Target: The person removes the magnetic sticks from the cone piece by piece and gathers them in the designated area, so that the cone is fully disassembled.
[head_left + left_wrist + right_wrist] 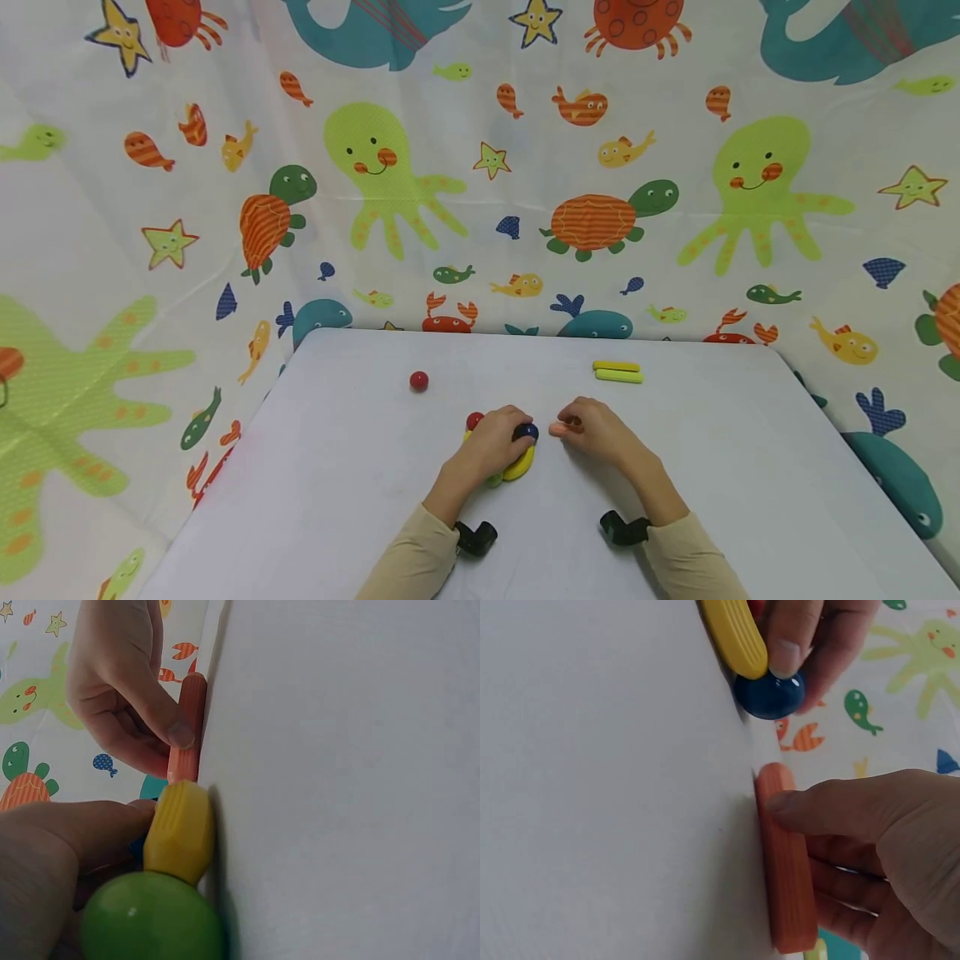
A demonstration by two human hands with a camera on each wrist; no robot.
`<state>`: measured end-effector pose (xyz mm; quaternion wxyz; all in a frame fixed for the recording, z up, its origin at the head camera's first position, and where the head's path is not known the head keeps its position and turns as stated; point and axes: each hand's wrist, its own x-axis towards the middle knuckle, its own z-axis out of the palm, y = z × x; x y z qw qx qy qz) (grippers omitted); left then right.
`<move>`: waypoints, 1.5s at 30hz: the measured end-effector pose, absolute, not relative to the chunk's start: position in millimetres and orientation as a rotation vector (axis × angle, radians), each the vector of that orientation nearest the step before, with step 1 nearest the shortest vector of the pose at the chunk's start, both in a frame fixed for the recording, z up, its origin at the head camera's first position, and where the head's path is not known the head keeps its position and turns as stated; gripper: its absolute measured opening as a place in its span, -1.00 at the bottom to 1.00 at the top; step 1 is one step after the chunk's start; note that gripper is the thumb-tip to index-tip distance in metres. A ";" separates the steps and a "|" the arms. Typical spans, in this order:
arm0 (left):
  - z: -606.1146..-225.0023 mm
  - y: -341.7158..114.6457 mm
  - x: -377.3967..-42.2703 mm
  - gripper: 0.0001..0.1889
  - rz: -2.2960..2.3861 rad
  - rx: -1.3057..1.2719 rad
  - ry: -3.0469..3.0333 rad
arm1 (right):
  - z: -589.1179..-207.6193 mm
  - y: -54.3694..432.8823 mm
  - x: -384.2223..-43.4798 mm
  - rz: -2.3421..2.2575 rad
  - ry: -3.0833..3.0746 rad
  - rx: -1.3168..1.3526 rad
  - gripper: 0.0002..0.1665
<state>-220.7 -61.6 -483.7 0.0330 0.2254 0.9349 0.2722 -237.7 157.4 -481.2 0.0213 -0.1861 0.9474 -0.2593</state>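
Observation:
My left hand (495,440) pinches a dark blue ball (526,432) at the end of a curved yellow rod (519,465). A green ball (154,919) sits at the rod's other end, large in the left wrist view. A red ball (475,421) shows beside the left fingers; the hand hides the middle of this joined group. To the right, my right hand (596,429) holds a straight orange rod (786,870) between thumb and fingers. In the right wrist view, a gap separates the orange rod's end from the blue ball.
A loose red ball (418,381) lies at the back left of the white table (337,467). Toward the back right, a yellow rod (617,367) and a yellow-green rod (619,377) lie side by side. A sea-animal printed cloth (465,200) hangs behind the table.

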 end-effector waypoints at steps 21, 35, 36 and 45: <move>-485.3 -59.3 -217.1 -0.59 0.859 0.665 2.870 | -477.6 180.4 -243.3 -0.792 2.956 -0.551 -0.79; -485.4 -59.3 -217.6 -0.60 0.880 0.659 2.860 | -471.8 214.7 -271.0 -0.682 3.107 -0.587 -0.75; -485.3 -59.2 -217.6 -0.60 0.882 0.662 2.860 | -472.5 216.9 -273.7 -0.675 3.118 -0.596 -0.76; -484.9 -59.6 -217.4 -0.59 0.901 0.639 2.835 | -471.1 229.8 -285.9 -0.625 3.132 -0.549 -0.76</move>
